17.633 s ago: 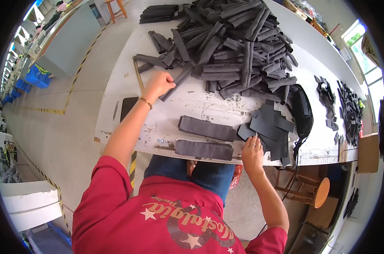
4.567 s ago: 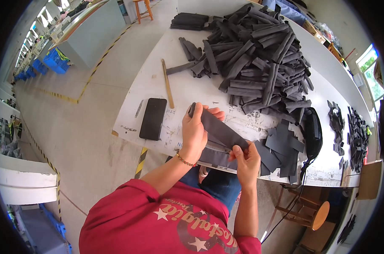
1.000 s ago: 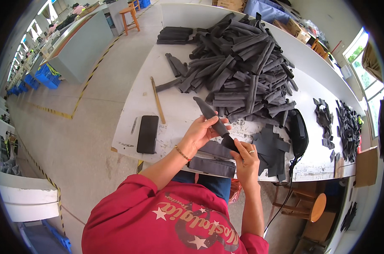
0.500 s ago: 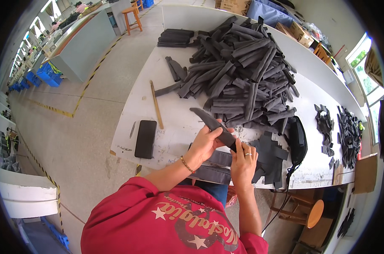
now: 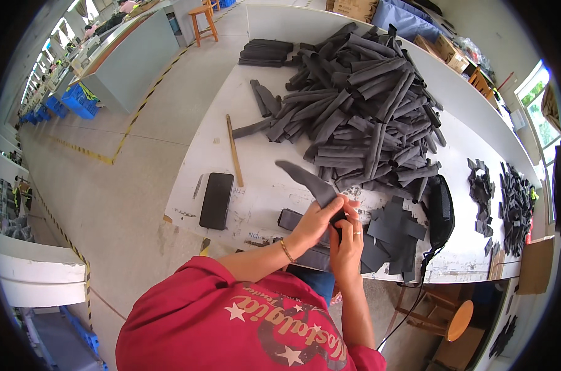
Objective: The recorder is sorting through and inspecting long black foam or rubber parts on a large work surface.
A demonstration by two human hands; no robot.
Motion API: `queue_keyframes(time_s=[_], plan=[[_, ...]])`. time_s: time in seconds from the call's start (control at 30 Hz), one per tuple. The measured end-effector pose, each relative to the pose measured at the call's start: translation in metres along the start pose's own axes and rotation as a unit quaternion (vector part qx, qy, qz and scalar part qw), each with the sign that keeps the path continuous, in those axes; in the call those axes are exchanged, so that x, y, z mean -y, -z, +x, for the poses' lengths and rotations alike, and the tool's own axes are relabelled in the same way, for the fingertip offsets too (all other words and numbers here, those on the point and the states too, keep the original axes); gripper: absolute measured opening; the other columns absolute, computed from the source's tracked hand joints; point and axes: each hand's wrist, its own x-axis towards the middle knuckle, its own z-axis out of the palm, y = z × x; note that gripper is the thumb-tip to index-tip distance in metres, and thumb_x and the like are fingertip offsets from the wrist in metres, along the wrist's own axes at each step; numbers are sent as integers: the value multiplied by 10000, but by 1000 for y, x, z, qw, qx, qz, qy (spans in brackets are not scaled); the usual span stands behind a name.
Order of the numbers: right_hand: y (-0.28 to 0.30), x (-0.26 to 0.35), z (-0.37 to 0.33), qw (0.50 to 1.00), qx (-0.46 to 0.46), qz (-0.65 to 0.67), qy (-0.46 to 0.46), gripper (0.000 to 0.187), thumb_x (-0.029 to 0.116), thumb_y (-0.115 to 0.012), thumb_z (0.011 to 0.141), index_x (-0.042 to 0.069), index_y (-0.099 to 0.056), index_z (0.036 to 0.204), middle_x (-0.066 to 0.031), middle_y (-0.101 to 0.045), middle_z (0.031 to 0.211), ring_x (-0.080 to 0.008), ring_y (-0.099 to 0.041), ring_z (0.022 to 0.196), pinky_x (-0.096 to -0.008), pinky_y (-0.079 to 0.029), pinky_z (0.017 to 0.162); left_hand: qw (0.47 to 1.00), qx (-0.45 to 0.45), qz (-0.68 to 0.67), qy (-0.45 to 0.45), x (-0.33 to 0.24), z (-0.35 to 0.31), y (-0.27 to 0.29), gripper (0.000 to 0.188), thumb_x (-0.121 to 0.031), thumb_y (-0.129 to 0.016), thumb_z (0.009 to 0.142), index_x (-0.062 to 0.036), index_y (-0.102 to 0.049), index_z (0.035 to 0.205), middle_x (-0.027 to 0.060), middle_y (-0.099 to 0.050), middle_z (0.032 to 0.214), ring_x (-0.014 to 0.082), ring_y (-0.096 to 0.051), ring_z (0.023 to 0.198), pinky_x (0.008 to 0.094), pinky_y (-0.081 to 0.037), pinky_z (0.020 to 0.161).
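A dark grey fabric sleeve (image 5: 307, 180) slants over the near edge of the table, its narrow tip pointing to the far left. My left hand (image 5: 318, 224) is closed round its lower part. Close beside it, the fingers of my right hand (image 5: 348, 242) pinch the sleeve's near end; that end is mostly covered by my fingers. Under my wrists lie more dark sleeves (image 5: 291, 219), partly hidden. Right of my right hand, flat black pieces (image 5: 393, 230) overlap in a loose heap.
A big pile of dark sleeves (image 5: 361, 117) fills the table's far middle, with a neat stack (image 5: 266, 52) behind it. To the left lie a phone (image 5: 217, 201) and a wooden stick (image 5: 234, 151). A black padded item (image 5: 440, 210) with a cord sits right; a stool (image 5: 458, 320) stands below.
My left hand has slid down the sleeve toward its near end, leaving more of the tip bare. Both hands are now closer together, and the view has shifted slightly.
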Motion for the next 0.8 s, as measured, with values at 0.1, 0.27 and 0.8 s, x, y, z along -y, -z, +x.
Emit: queue_keyframes(time_s=[0.1, 0.27, 0.8], plan=[[0, 6, 13, 1000, 12, -11, 17, 236, 16, -662, 816, 12, -535, 1015, -200, -554, 1068, -390, -544, 899, -467, -447, 761, 999, -16, -21, 18, -7, -2, 1, 209, -246, -549, 991, -48, -577, 1052, 156, -673, 1036, 267, -604, 1127, 405, -456, 988], [14, 4, -1, 999, 44, 17, -22, 226, 9, -678, 812, 14, -558, 1003, -204, -579, 1042, -400, -587, 922, -444, -489, 777, 999, -29, -16, 12, -26, 0, 3, 195, -242, -544, 992, -60, -572, 1059, 196, -656, 1140, 277, -596, 1151, 404, -454, 996], [31, -7, 2, 997, 66, 29, 34, 292, -17, -690, 799, 16, -531, 1042, -168, -572, 967, -351, -596, 821, -413, -505, 696, 998, -28, -56, 2, -39, 3, 0, 231, -235, -519, 1001, -51, -562, 1133, 169, -674, 1080, 301, -624, 1072, 407, -490, 925]])
